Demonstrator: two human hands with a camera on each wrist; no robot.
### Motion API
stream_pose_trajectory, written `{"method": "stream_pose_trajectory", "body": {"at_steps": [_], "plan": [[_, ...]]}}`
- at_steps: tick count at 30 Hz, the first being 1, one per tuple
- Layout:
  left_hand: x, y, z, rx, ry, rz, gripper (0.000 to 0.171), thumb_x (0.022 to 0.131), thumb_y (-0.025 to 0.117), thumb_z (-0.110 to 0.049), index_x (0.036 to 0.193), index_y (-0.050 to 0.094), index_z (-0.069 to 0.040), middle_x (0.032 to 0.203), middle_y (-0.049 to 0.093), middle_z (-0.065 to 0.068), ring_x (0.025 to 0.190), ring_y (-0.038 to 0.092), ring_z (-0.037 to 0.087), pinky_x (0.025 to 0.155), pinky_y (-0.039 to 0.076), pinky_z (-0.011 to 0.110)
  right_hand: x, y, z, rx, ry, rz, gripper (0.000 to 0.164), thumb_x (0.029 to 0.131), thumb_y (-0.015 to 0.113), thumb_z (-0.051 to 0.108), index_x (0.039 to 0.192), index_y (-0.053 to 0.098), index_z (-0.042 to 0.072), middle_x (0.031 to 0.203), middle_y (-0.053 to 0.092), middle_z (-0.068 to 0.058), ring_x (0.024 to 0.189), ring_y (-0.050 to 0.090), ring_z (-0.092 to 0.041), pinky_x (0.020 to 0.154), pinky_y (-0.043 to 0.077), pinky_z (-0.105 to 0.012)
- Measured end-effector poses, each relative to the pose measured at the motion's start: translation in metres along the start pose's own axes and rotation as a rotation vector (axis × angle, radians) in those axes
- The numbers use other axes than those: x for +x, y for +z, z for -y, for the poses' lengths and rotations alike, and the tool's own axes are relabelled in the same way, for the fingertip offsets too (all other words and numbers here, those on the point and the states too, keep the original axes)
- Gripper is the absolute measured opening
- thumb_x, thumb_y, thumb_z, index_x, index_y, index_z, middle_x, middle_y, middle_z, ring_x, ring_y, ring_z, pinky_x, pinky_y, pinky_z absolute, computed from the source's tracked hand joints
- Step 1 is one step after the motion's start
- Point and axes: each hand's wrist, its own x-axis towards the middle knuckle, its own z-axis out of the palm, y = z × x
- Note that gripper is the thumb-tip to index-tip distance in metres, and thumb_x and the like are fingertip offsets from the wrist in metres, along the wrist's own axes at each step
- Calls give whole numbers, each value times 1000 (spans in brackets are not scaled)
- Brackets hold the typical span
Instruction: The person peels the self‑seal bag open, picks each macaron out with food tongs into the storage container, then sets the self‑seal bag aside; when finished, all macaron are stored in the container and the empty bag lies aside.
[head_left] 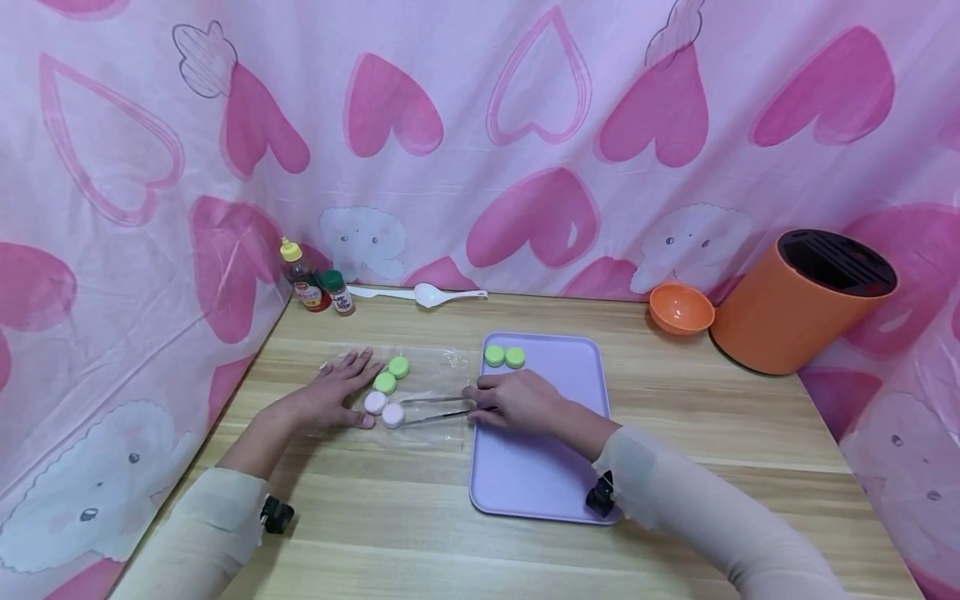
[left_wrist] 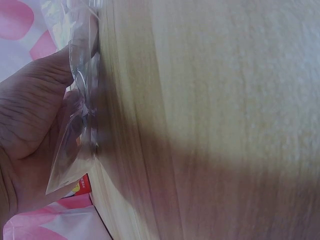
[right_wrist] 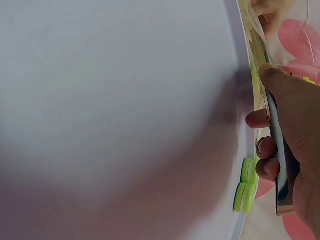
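Note:
My left hand (head_left: 347, 390) lies flat with straight fingers on a clear plastic bag (head_left: 431, 379) on the wooden table (head_left: 675, 417). On the bag sit two green discs (head_left: 392, 375) and two pale pink discs (head_left: 383, 408). My right hand (head_left: 495, 398) grips metal tongs (head_left: 435, 407) whose tips reach the nearer pink disc (head_left: 393, 415). Two more green discs (head_left: 504, 356) rest at the far end of a lilac tray (head_left: 540, 475). The left wrist view shows the left hand (left_wrist: 30, 115) against the bag (left_wrist: 75, 150). In the right wrist view the right hand (right_wrist: 292, 145) holds the tongs (right_wrist: 281, 170) beside the green discs (right_wrist: 246, 185).
A yellow-capped sauce bottle (head_left: 302, 282) and a green-capped jar (head_left: 339, 292) stand at the back left, with a white spoon (head_left: 438, 294) beside them. An orange bowl (head_left: 680, 308) and an orange knife block (head_left: 798, 304) stand at the back right. Pink heart cloth (head_left: 480, 125) surrounds the table.

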Motion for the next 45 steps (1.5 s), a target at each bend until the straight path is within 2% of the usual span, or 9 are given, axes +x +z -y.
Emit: {"method": "stream_pose_trajectory", "body": {"at_steps": [5,9,15,18,21,28,35,39,45], "plan": [[0,0,0,-2,0,-1,107,98,82,-50,178,20,-14,187,-1,21,172,-9,51,134,-5,78,3,2,3,-15,-3,13,35,107,73,45,132,79,22,107,73,7,67,66,-7,54,56,-31],[0,1,0,4,3,-2,108,98,81,-52,178,21,-14,187,0,21,172,-8,51,134,-5,78,3,4,4,-23,-22,-12,33,106,74,45,129,80,21,107,75,6,66,68,-9,54,57,-31],[1,0,0,7,2,-2,107,98,81,-52,178,21,-15,187,0,21,172,-8,52,134,-5,77,0,4,3,-34,-32,-48,32,106,75,42,128,81,20,112,79,6,74,76,-11,59,61,-32],[1,0,-1,7,0,-2,107,98,81,-52,178,21,-15,187,0,21,172,-8,52,134,-5,77,-2,1,1,-36,-13,-47,33,107,74,42,131,81,20,116,81,6,78,78,-11,62,63,-33],[1,0,-1,3,-3,1,107,98,81,-52,178,20,-15,187,-1,21,172,-9,51,134,-6,77,-5,-2,-1,-29,20,-30,35,107,74,43,133,81,21,118,81,6,76,77,-11,63,64,-35],[1,0,0,9,-5,2,108,98,81,-53,178,19,-16,187,-2,19,172,-9,50,135,-6,76,-15,-11,-8,-15,75,-17,36,107,74,43,135,81,22,106,78,6,65,69,-13,61,61,-36],[1,0,2,10,-26,5,108,98,80,-54,178,19,-17,188,-2,18,172,-10,50,135,-7,76,-28,-21,-17,-23,90,-77,34,104,79,39,131,82,19,109,81,4,74,78,-19,66,65,-41],[1,0,2,9,-31,2,108,97,80,-54,178,19,-17,188,-2,18,172,-10,49,135,-7,75,-39,-24,-23,-34,105,-107,33,102,80,39,129,83,19,113,83,4,80,80,-16,67,65,-40],[-1,0,0,26,-17,6,108,98,80,-54,178,19,-16,187,-3,20,172,-10,50,134,-6,77,-56,-26,-32,-34,139,-134,33,101,83,37,126,84,16,90,70,7,63,62,-10,54,52,-32]]}}
